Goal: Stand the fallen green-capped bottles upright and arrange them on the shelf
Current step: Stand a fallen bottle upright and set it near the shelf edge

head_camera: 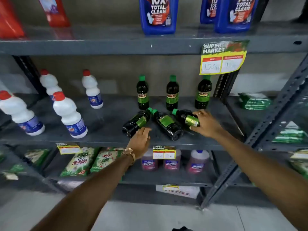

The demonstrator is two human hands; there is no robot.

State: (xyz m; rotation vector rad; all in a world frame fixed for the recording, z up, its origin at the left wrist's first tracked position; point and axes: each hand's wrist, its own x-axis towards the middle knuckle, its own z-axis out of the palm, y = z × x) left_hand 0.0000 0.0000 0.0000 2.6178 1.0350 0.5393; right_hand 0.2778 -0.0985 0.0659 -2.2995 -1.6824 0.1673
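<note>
Three dark green-capped bottles stand upright at the back of the grey middle shelf [103, 130]: one on the left [142, 92], one in the middle [172, 92], one on the right [203, 94]. In front of them three more lie on their sides, caps pointing back. My left hand [140, 140] is open, fingers touching the base of the left fallen bottle [136, 122]. The middle fallen bottle [167, 125] lies untouched. My right hand [205, 125] is closed around the base end of the right fallen bottle [186, 117].
White red-capped bottles [68, 114] stand on the left part of the same shelf. A yellow price tag [222, 59] hangs from the shelf above, over the right upright bottle. Blue jugs [158, 14] stand above. Green packets [254, 100] lie to the right beyond the upright post.
</note>
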